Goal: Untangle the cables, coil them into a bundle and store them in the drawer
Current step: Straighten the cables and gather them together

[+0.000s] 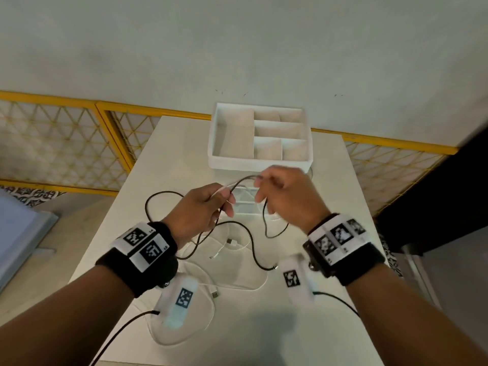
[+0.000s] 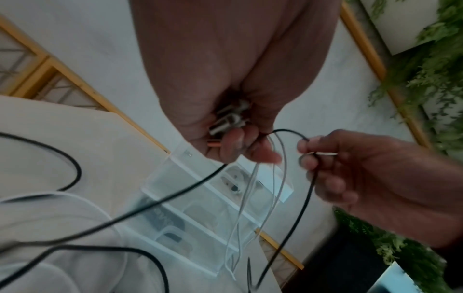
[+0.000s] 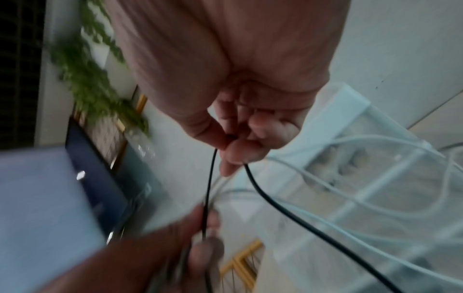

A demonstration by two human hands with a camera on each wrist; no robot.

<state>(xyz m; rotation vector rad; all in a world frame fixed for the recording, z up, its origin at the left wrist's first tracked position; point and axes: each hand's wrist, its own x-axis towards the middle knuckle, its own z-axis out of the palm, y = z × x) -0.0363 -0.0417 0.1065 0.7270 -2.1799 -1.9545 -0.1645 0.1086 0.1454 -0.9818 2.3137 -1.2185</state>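
Left hand [image 1: 202, 210] curled round a clutch of cable ends, white cable [image 1: 224, 186] and black cable [image 1: 239, 225] both running out of the fist; the left wrist view shows plugs bunched in the palm. Right hand [image 1: 286, 196] pinches the black cable between thumb and fingertips just beside the left hand, a short arch of black strand bridging the two. From there the black cable hangs down and loops across the tabletop [image 1: 184, 143] toward the person, crossing slack white loops that lie near the front edge. Key relation: free cable length lies below and nearer the body than both hands, while the drawer unit [image 1: 260, 161] with a divided tray on top stands just beyond the hands, nearer the right one. Drawers look closed, judged from the head view. Probably still at untangling, coil not yet formed.
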